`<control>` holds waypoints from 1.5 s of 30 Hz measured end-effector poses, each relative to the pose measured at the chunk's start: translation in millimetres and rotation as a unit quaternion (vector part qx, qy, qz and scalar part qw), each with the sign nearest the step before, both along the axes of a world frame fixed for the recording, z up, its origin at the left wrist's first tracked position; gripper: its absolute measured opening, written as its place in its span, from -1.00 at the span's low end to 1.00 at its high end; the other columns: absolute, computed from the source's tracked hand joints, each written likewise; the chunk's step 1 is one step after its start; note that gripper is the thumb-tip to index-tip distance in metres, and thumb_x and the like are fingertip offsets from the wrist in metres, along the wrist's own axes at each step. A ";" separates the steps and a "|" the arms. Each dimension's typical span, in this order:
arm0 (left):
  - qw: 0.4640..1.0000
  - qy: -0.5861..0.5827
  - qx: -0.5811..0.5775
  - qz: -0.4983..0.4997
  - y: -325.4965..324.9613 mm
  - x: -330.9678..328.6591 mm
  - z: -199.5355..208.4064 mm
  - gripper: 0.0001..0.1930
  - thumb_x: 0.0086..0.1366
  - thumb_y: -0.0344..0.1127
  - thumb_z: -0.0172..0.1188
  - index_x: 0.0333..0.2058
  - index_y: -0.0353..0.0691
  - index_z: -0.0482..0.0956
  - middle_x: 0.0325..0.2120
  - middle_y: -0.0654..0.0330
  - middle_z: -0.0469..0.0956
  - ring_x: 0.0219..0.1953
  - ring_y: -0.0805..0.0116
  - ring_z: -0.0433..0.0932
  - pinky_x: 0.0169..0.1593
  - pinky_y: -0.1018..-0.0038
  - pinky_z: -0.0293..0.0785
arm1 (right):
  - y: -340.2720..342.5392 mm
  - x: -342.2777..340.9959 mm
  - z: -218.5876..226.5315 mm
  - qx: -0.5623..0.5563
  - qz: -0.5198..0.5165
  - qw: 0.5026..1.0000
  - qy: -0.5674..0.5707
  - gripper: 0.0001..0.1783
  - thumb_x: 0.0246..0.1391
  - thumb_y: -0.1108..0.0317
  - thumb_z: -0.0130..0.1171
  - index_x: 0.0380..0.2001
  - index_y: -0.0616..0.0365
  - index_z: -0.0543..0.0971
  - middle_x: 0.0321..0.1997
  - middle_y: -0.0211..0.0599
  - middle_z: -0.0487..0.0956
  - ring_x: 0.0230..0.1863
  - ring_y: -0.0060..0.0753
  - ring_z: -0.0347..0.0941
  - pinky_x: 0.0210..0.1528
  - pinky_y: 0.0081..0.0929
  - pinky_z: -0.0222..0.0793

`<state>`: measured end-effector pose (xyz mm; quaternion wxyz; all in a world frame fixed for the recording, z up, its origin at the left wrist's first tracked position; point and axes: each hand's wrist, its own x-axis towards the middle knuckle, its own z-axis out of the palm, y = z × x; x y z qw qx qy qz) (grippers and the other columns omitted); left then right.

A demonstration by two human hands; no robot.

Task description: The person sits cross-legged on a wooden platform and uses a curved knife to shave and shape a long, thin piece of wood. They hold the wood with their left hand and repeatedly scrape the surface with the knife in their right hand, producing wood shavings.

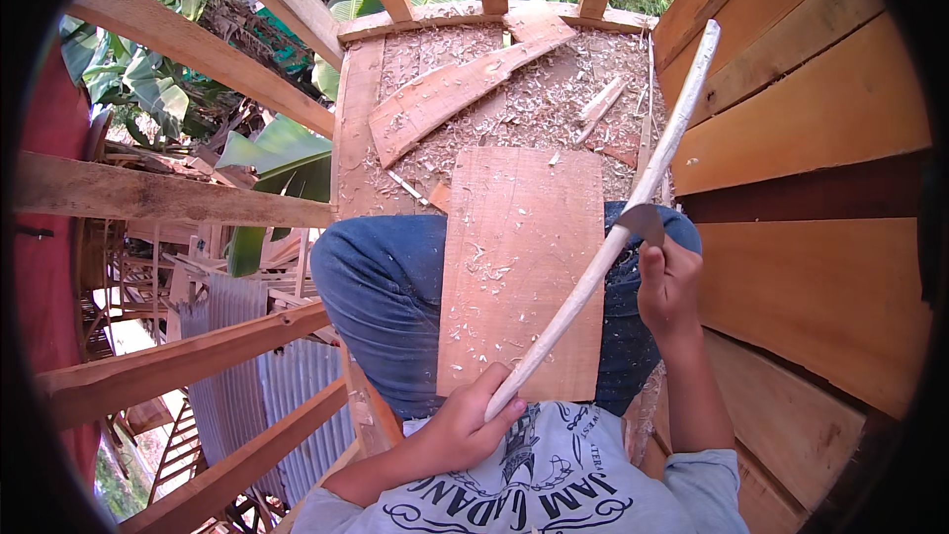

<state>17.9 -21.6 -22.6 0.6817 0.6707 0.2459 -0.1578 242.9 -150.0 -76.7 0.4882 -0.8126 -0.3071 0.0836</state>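
A long, slightly curved pale stick (581, 289) slants across my lap, its far end up to the right. My left hand (473, 411) is closed around its near end, close to my shirt. With my right hand (672, 285) I grip a knife (645, 222); the dark, broad blade lies against the stick at about mid-length, and the handle is hidden in my fist. Under the stick a flat wooden board (521, 257) rests across my thighs, sprinkled with light shavings.
Curled shavings cover the plank floor (435, 49) ahead, where a cut board piece (445, 99) and small offcuts (601, 109) lie. Wooden rails (178, 188) stand at left, with corrugated metal sheets (297, 386) below. A plank wall (811, 297) is close on the right.
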 end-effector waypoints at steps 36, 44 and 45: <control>0.971 -0.234 0.055 -0.011 -9.0 58.3 -26.9 -0.52 0.28 -0.16 0.14 0.05 -0.35 0.33 -0.23 0.11 0.39 -0.14 0.29 0.38 -0.01 0.35 0.30 | -22.2 -66.1 3.5 0.253 0.014 0.831 0.494 -0.67 0.04 0.19 0.16 -0.53 0.19 0.33 -0.78 -0.47 0.24 -0.86 -0.67 0.09 -0.86 -0.65 0.07; 0.787 -0.269 0.549 -0.084 74.3 38.7 55.5 -0.52 0.01 -0.09 0.35 -0.10 -0.12 0.49 -0.24 0.20 0.44 -0.09 0.16 0.43 -0.02 0.19 0.25 | -45.4 -22.2 2.1 0.251 0.049 0.860 0.441 -0.65 0.01 0.21 0.12 -0.65 0.11 0.25 -0.86 -0.56 0.10 -0.90 -0.68 0.07 -0.89 -0.63 0.09; 0.777 -0.240 0.569 -0.120 83.8 40.4 57.1 -0.49 -0.01 -0.07 0.35 -0.08 -0.12 0.47 -0.22 0.19 0.42 -0.07 0.16 0.41 -0.01 0.19 0.24 | -44.7 -19.8 4.2 0.255 0.047 0.857 0.445 -0.65 0.01 0.21 0.11 -0.66 0.11 0.24 -0.86 -0.56 0.10 -0.90 -0.68 0.07 -0.89 -0.63 0.08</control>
